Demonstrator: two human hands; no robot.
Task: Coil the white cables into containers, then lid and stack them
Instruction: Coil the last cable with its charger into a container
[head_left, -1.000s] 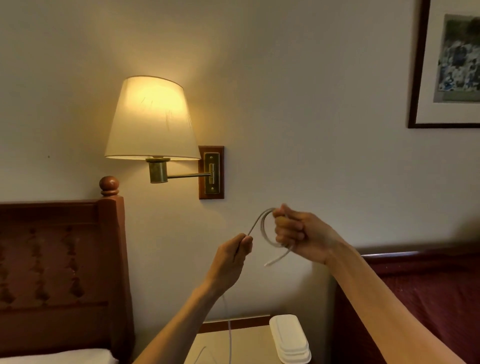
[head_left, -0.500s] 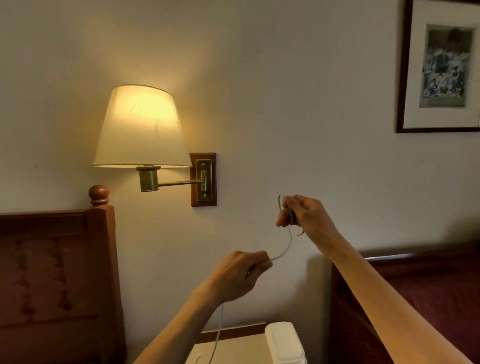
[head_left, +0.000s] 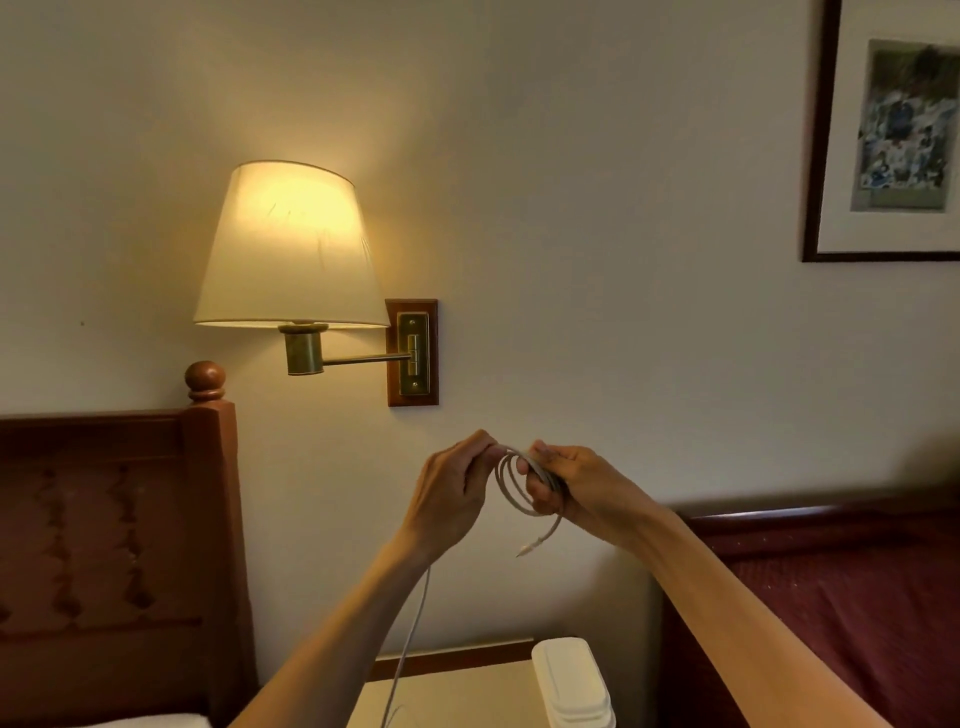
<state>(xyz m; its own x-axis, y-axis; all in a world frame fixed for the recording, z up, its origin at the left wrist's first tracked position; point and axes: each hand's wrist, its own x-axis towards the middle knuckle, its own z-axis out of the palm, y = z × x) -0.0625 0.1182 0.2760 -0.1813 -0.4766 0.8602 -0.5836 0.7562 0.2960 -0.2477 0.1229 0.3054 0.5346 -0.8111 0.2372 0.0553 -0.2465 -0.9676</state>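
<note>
Both hands' fingers pinch white cable (head_left: 511, 486) coil, seemingly two loops; free end points down-left.

We are seeing the white cable (head_left: 511, 480) hanging in small loops at lower centre of the frame, its plug end dangling free below them. Its long tail is trailing down toward the bottom edge. The stacked white containers (head_left: 571, 686) are sitting lidded at bottom centre-right, just right of that tail.
</note>
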